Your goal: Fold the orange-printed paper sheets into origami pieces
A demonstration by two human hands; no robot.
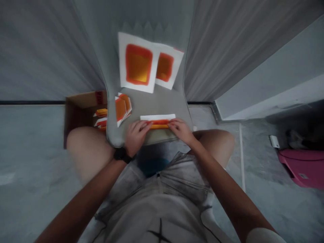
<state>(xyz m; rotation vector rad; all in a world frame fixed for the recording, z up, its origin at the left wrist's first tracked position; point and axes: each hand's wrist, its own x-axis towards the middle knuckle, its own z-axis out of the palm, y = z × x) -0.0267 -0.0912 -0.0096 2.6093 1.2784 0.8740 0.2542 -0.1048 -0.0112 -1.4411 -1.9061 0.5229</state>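
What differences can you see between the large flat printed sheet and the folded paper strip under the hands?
The large sheet lies open; the folded strip is a narrow band. The sheet shows a whole orange block edged red; the strip only a thin orange stripe. The left hand and right hand rest on the strip; the sheet lies farther off, untouched. Both are white paper printed orange.

Folded orange-and-white paper strip (pixel 158 122), lying flat

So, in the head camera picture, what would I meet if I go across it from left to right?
cardboard box → stack of folded orange-and-white paper → left hand → right hand → small white object → pink plastic object
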